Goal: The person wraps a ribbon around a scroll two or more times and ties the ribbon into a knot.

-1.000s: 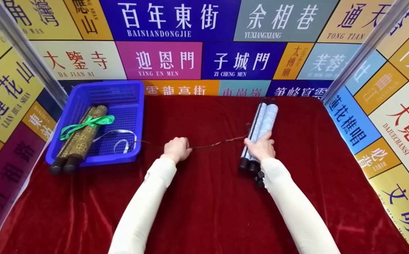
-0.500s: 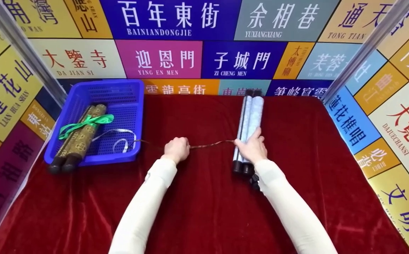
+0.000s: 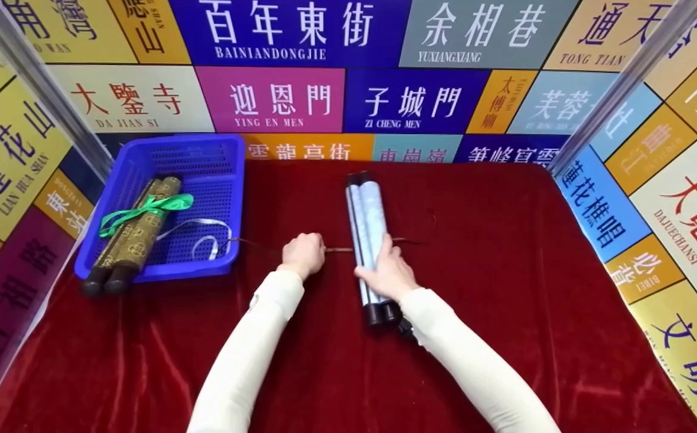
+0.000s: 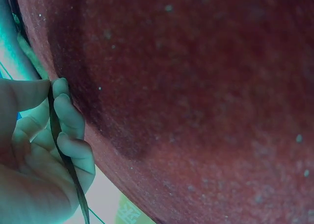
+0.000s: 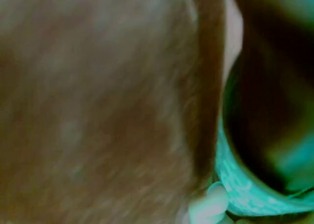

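Note:
In the head view my right hand (image 3: 389, 272) grips a pair of rolled light-blue scrolls (image 3: 374, 213) with dark end knobs, fingers over their right side. The rolls cross over a thin brown ribbon (image 3: 340, 249), whose free end shows to their right. My left hand (image 3: 303, 255) pinches that ribbon between thumb and fingers, just left of the rolls; the left wrist view shows the strip (image 4: 63, 150) running down across the palm. Close up in the right wrist view are a dark roller end (image 5: 265, 131) and the pale patterned roll (image 5: 240, 187), beside a fingertip (image 5: 211, 207).
A blue plastic basket (image 3: 237, 180) stands at the left. Two brown-gold scrolls (image 3: 138, 240) tied with a green ribbon (image 3: 162, 206) lean across its front rim, with a white ribbon (image 3: 207, 224) beside them. Red velvet cloth (image 3: 336, 373) covers the table; printed panels (image 3: 420, 102) rise behind.
My right hand has carried the light-blue scrolls leftward and toward me, turning them so they now cross the brown ribbon. The left hand has stayed nearly in place, pinching the ribbon.

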### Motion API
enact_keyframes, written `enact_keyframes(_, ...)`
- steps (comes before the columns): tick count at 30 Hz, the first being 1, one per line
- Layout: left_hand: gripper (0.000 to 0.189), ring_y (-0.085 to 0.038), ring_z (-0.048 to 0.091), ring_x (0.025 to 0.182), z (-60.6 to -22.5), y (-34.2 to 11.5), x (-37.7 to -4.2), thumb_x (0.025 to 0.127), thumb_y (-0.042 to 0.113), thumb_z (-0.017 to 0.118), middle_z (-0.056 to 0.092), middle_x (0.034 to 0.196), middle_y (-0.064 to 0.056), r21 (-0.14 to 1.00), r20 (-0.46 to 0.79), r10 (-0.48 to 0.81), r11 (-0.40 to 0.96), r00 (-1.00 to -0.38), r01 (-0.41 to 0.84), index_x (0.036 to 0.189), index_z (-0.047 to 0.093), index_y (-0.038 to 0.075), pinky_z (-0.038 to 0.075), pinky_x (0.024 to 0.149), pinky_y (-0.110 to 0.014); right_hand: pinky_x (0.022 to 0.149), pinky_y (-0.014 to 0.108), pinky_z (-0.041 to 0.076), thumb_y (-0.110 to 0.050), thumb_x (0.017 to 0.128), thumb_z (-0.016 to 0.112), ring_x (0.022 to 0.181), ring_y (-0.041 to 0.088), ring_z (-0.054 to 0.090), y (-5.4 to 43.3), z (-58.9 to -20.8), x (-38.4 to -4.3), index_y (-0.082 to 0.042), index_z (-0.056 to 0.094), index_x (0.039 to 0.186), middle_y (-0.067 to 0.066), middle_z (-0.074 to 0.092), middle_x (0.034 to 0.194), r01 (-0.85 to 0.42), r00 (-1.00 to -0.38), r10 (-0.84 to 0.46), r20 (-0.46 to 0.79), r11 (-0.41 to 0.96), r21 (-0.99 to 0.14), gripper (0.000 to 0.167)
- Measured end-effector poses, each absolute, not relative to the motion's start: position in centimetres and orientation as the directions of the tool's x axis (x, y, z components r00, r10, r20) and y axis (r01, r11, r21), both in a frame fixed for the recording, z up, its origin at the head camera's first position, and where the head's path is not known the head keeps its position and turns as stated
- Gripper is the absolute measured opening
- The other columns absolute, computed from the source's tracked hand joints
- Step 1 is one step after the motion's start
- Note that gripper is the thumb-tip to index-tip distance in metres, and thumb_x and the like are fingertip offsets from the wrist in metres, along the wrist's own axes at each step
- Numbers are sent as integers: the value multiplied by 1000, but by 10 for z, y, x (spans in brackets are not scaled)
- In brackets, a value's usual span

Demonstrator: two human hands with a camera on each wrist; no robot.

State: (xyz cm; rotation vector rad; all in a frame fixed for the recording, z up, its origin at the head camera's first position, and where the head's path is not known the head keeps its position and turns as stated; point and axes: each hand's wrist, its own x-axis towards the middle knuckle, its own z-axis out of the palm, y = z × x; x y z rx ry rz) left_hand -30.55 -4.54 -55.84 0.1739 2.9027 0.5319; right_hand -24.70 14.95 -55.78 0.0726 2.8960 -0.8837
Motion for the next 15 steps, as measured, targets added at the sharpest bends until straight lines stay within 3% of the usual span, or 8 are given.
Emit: enact_keyframes(15,17,-38,71,98,-558,-41,-306,100,20,58,75,101,-15,374,-4,144,918,-990,132,101,69,7,57,84,-50,95,52,51,-47,82,68,115,45,59,124,-564,-239,-2,9,158,32,47,136,81,-990,13,-142,871,-484,107)
